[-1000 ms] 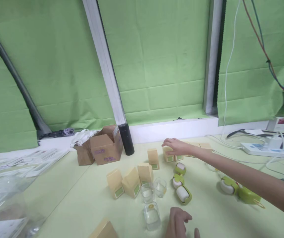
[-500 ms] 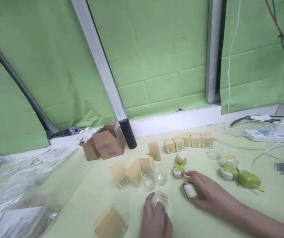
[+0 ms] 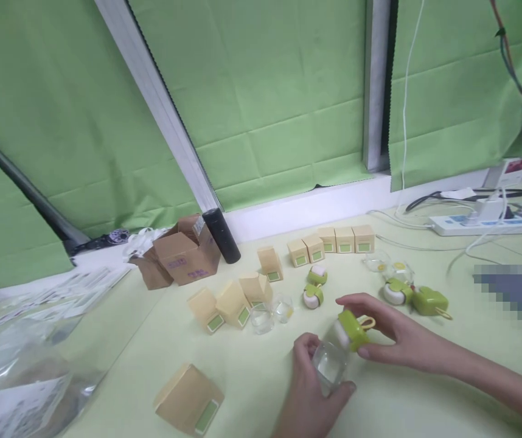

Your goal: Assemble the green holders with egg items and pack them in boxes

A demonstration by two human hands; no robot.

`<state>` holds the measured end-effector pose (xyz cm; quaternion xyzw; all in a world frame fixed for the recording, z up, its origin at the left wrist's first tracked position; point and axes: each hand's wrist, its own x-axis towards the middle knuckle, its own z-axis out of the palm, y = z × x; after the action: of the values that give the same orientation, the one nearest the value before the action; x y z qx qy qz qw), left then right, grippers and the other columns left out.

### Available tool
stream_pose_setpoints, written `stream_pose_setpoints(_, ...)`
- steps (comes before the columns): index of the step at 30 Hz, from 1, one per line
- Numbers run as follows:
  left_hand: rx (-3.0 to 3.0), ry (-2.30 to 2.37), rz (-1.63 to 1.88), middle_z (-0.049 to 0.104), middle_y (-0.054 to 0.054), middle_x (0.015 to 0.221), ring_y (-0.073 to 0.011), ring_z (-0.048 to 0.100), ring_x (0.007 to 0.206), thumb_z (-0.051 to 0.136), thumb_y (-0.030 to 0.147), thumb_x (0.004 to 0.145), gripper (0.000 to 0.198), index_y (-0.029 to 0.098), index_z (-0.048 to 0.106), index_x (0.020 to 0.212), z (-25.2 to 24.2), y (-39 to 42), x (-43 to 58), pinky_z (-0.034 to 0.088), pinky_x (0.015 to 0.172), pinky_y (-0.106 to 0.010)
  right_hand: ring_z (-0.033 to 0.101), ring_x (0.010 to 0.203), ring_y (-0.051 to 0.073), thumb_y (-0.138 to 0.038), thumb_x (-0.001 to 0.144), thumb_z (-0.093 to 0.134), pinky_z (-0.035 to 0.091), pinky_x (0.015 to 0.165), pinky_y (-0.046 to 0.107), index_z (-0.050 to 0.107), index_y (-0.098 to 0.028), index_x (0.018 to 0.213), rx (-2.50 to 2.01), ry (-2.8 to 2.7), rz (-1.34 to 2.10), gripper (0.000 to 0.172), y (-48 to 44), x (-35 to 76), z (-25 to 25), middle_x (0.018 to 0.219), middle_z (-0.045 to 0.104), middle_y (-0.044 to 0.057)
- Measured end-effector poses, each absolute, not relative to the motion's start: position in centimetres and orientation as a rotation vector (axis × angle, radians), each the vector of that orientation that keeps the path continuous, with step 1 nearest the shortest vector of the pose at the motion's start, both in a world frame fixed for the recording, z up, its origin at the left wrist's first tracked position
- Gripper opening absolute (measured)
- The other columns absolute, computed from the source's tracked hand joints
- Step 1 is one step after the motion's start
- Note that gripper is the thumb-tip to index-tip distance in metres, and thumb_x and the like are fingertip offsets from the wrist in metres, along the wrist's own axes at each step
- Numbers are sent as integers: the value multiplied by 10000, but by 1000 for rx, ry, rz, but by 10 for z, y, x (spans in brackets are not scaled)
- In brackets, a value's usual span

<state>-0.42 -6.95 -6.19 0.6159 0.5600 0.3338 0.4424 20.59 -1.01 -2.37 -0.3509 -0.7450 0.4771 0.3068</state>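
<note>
Lower centre, the left hand (image 3: 311, 395) cups a clear, square plastic box (image 3: 331, 365); just beside, the right hand (image 3: 393, 333) pinches a rounded, green-and-white plastic gadget (image 3: 356, 330). Best squeeze lightly, wrists steady.

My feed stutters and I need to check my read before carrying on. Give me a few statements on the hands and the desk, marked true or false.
1. The left hand holds a clear container. True.
2. The right hand holds nothing. False: it holds a green-and-white item.
3. A black cylinder is next to the brown cardboard box. True.
4. The white power strip lies at the left edge of the view. False: it lies at the right.
5. A tan carton lies to the left of both hands. True.
</note>
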Motion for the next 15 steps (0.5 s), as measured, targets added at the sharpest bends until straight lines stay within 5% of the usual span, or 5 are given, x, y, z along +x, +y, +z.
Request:
stream_pose_setpoints(7,1548,1160,821,519,-115,1269,-234,462,1212,660,96,687,662,233,227,1168,-66,-67,-3,284,1035,-416,557,981,203,-281,807,634,459,836,331,544,-276,1167,-852,-2122,1176,371,-22,188,-29,1109,569,34)
stream_pose_setpoints(11,1520,1220,838,529,-115,1257,-228,496,1170,682,128,688,662,221,234,1167,-68,-69,0,332,1008,-400,572,818,179,-215,730,661,461,689,281,565,-221,939,-1049,-2178,1003,230,-33,173,-27,941,570,18)
stream_pose_setpoints(15,1553,1218,864,534,-116,1247,-218,515,1140,643,106,698,612,206,253,1160,-65,-70,4,380,972,-377,580,773,191,-230,720,671,467,685,319,580,-210,937,-1199,-2308,762,236,-42,162,-31,922,516,25)
